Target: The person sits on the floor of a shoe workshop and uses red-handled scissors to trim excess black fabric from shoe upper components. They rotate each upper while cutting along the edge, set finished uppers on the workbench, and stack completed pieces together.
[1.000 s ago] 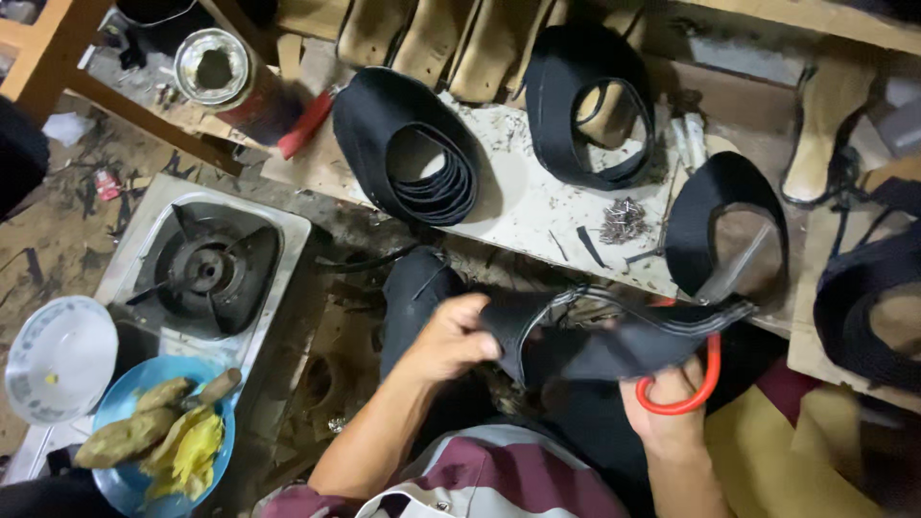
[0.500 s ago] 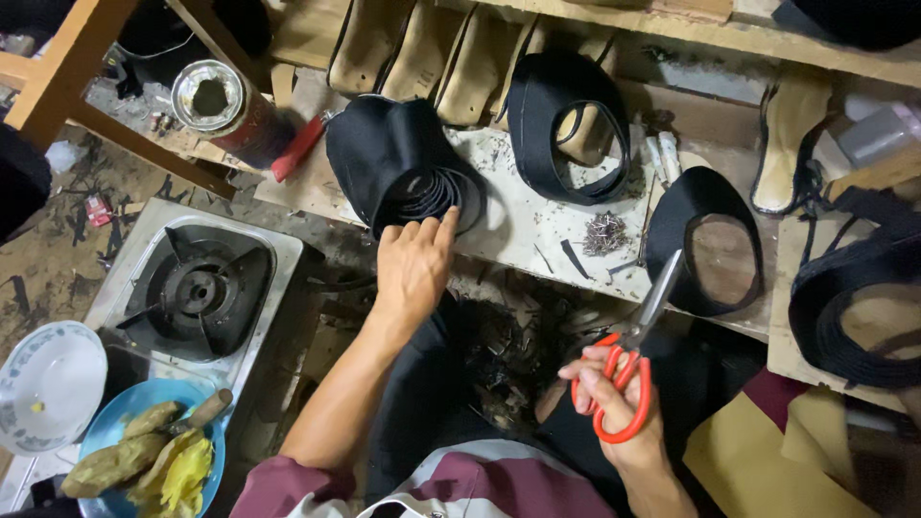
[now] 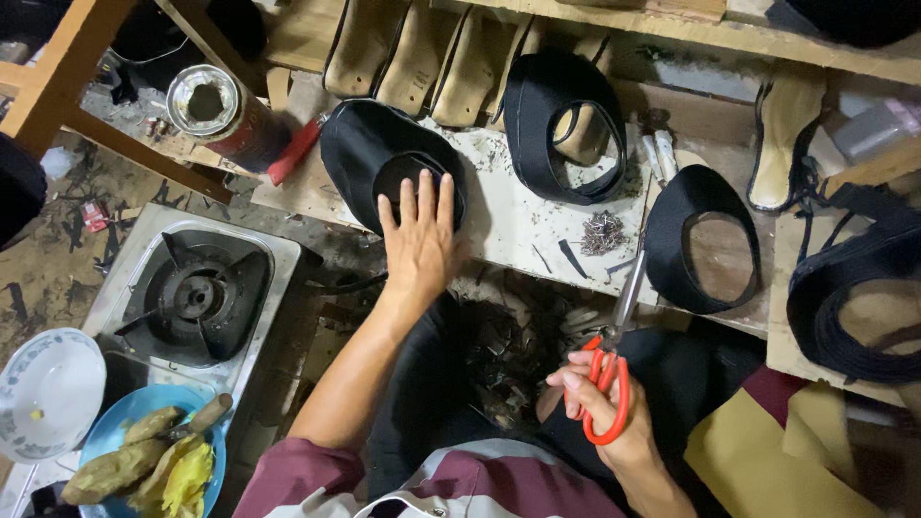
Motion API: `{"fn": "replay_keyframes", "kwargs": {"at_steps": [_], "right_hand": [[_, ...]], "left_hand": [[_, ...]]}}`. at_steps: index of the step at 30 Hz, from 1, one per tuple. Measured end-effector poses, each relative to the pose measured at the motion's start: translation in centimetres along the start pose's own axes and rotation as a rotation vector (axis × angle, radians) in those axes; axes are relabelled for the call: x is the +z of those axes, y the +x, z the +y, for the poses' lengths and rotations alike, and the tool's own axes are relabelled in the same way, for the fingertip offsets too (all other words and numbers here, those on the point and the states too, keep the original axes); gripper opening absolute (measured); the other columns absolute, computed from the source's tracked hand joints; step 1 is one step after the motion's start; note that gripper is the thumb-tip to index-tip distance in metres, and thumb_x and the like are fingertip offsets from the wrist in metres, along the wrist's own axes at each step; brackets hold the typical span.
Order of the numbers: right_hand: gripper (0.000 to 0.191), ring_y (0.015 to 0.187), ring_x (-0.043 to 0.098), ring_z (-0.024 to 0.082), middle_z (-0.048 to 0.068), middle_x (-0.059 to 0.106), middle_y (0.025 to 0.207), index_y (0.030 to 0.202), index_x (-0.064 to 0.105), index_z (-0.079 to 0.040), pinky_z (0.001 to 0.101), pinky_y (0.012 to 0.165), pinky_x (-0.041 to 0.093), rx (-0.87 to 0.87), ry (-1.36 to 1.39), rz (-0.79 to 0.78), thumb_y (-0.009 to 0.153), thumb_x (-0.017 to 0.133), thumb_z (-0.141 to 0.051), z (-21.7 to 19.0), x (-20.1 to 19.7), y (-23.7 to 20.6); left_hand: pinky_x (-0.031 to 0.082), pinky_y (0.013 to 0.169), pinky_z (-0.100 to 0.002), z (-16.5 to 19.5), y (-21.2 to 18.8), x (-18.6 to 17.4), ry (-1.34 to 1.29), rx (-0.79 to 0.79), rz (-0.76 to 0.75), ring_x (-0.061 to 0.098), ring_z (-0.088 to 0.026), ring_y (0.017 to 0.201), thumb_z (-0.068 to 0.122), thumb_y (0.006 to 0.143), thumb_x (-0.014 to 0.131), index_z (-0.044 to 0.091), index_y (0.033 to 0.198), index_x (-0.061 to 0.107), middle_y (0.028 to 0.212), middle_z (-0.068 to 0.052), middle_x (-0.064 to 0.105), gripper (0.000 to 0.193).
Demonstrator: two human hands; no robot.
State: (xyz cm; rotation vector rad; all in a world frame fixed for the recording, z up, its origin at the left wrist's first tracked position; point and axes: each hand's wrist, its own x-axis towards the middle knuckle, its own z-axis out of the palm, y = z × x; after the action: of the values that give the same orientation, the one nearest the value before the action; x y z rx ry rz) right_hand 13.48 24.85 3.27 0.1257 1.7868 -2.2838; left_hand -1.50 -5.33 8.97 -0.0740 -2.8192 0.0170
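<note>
L hand (image 3: pixel 419 240) moved up, now flat & open on black shoe upper (image 3: pixel 384 163); R hand (image 3: pixel 602 398) grip clenched round orange scissors (image 3: pixel 609 369)

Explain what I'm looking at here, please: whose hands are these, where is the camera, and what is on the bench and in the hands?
There is no machine: a person works with two bare hands, filmed from a camera on their head looking down. The left hand lies flat on a stack of black cut pieces on the pale workbench. The right hand holds orange-handled scissors, blades pointing up toward the bench. Also on the bench are a small pile of nails and more black loop-shaped pieces. A row of tan sole-shaped pieces leans behind. At the left are a gas stove, an open tin can and a blue bowl of food.
</note>
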Motion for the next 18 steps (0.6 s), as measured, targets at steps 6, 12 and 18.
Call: {"fn": "replay_keyframes", "kwargs": {"at_steps": [6,12,18], "right_hand": [[0.04,0.058,0.061,0.013,0.016,0.079,0.091,0.121,0.06,0.006,0.0272,0.055,0.052,0.112,-0.258,0.01,0.088,0.068,-0.016,-1.3,-0.4,0.2],[0.04,0.057,0.06,0.013,0.015,0.08,0.09,0.119,0.062,0.006,0.0274,0.054,0.05,0.167,-0.297,0.059,0.087,0.07,-0.015,-1.5,-0.6,1.3],[0.038,0.058,0.059,0.012,0.015,0.08,0.092,0.12,0.062,0.005,0.0267,0.055,0.05,0.183,-0.294,0.035,0.087,0.07,-0.013,-0.1,1.2,3.3]], "left_hand": [[0.019,0.122,-0.067,-1.2,2.1,1.2,-0.189,-0.099,-0.112,0.042,-0.04,0.14,0.038,0.082,0.08,0.004,0.162,0.032,0.151,-0.021,0.046,0.099],[0.015,0.117,-0.071,-0.4,-1.0,0.8,-0.194,-0.01,0.015,0.026,-0.047,0.149,0.037,0.071,0.083,-0.003,0.15,0.04,0.158,-0.024,0.037,0.098],[0.015,0.118,-0.071,-0.9,-3.6,2.9,-0.177,-0.07,0.115,0.021,-0.049,0.152,0.03,0.083,0.078,0.009,0.152,0.048,0.163,-0.022,0.031,0.078]]}}
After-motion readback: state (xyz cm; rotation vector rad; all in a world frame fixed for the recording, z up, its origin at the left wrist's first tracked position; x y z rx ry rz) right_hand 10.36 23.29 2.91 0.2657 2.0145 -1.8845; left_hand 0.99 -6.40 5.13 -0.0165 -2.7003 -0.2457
